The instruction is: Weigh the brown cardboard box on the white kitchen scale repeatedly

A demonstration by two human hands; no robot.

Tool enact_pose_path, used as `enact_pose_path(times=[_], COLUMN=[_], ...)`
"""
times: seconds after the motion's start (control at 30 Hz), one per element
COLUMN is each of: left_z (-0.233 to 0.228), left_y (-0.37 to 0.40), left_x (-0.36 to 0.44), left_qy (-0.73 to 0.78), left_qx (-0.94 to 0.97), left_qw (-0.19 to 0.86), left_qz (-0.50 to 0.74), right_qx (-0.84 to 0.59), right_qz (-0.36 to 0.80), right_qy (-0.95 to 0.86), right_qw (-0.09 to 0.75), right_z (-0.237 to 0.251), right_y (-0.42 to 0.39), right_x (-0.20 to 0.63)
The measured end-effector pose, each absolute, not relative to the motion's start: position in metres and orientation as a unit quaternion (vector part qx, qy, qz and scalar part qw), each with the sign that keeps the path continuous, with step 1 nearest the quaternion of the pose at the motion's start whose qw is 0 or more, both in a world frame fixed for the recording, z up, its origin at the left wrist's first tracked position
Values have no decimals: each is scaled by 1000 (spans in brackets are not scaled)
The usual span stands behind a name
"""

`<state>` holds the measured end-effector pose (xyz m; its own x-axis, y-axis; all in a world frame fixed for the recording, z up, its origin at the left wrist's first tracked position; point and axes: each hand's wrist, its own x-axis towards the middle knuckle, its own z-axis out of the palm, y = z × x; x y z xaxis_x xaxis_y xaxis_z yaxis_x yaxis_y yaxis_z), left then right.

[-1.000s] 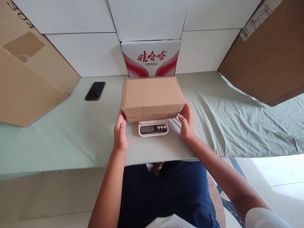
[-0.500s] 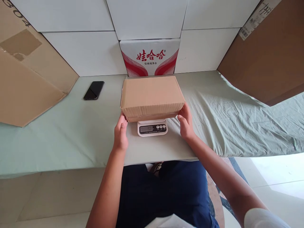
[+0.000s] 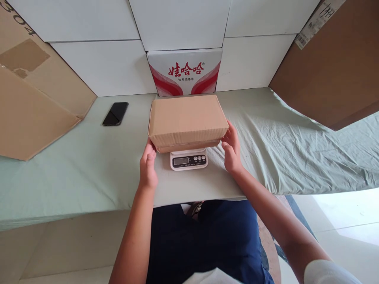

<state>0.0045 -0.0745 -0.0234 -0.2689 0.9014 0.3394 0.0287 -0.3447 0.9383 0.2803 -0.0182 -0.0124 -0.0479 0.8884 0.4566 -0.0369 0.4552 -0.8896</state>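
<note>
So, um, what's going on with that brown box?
A person has both hands at the cardboard box: the left hand at its left side, the right hand at its right. The box is over a small white scale, but I can't tell whether the hands bear any of its weight. The scale's display is too faint to read. A black phone lies off to the left.
</note>
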Motion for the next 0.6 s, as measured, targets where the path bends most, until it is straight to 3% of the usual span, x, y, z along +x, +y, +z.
enact_pose_path(times=[0.6], left_z=[-23], left_y=[-74], left_x=[3], left_qy=[467], left_qx=[487], left_qw=[329], left_qz=[661], right_qx=[-347], right_qz=[403], right_qy=[-583], right_qw=[614], right_z=[-13], right_y=[-17], right_x=[283])
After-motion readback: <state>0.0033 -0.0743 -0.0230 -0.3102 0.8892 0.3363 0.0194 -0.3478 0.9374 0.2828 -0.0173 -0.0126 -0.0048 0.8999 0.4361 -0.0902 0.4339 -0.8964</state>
